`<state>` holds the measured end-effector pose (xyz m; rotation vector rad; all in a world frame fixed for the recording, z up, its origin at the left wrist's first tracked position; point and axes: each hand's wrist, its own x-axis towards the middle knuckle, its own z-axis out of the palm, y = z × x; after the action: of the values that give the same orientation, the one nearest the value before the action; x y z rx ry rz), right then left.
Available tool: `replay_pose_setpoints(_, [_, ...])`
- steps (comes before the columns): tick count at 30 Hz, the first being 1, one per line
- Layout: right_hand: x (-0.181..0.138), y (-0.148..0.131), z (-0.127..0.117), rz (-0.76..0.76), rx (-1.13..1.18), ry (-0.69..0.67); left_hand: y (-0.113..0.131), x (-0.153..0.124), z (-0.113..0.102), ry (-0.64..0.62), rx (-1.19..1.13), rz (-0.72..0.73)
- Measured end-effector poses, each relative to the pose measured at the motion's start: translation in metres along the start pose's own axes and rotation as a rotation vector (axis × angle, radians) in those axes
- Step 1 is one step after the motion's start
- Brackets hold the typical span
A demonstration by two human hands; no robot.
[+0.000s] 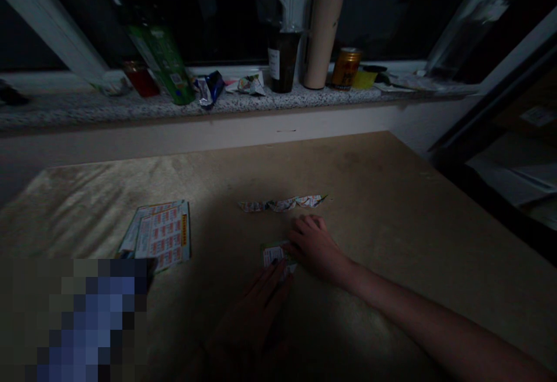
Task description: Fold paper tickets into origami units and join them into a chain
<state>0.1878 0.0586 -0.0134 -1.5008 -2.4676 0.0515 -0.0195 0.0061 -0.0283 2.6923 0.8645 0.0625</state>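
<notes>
Between my two hands a small printed card (272, 253) lies on the table, white and green with dark text, partly covered by fingers. My left hand (256, 306) is in deep shadow, its fingers stretched out and resting over the card's near side. My right hand (317, 253) comes in from the right with bent fingers; its thumb side meets the card's right edge. Just beyond the hands lies a twisted strip of printed paper (285, 204). To the left is a small overlapping pile of printed cards (162, 235) with rows of orange and white boxes.
Along the granite windowsill (243, 103) stand a green bottle (163, 60), a dark drink cup (284, 60) with a straw, a beige cylinder (324, 28), an orange can (347, 68) and crumpled wrappers (209, 87). A pixelated block covers the lower left corner.
</notes>
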Motion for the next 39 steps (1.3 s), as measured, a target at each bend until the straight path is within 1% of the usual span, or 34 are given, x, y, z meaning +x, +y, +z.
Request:
replay_pose_setpoints(4, [0.0, 0.001, -0.001, -0.007, -0.003, 0.008, -0.002, -0.001, 0.004, 0.055, 0.046, 0.037])
replay_pose_setpoints(6, [0.0, 0.001, -0.001, -0.008, 0.003, 0.01, -0.004, -0.001, 0.005, 0.062, 0.058, 0.049])
replay_pose_setpoints(13, [0.001, 0.0, -0.003, -0.009, 0.008, 0.012, -0.004, -0.002, 0.002, 0.015, 0.031, 0.043])
replay_pose_setpoints(18, [0.0, 0.001, -0.001, -0.019, -0.003, 0.009, 0.001, 0.001, -0.01, 0.0, 0.006, -0.006])
replay_pose_setpoints(22, [0.001, 0.002, 0.0, -0.014, -0.004, 0.007, 0.009, 0.008, -0.025, -0.083, 0.081, -0.021])
replay_pose_setpoints(27, [0.001, 0.001, -0.001, -0.026, -0.01, 0.009, 0.022, 0.017, -0.04, -0.25, 0.111, -0.078])
replay_pose_setpoints(30, [0.001, 0.0, 0.001, -0.019, -0.018, 0.021, 0.028, 0.021, -0.044, -0.284, 0.116, -0.109])
replay_pose_setpoints(33, [0.0, 0.0, 0.002, -0.014, -0.021, 0.027, 0.03, 0.022, -0.04, -0.266, 0.109, -0.103])
replay_pose_setpoints(36, [0.0, 0.0, 0.001, -0.019, -0.022, 0.028, 0.027, 0.019, -0.027, -0.175, 0.097, -0.097])
replay_pose_setpoints(38, [0.0, 0.0, 0.0, -0.021, -0.023, 0.025, 0.024, 0.016, -0.019, -0.137, 0.08, -0.07])
replay_pose_setpoints(39, [0.0, 0.0, 0.0, -0.019, -0.022, 0.024, 0.022, 0.015, -0.016, -0.109, 0.08, -0.079])
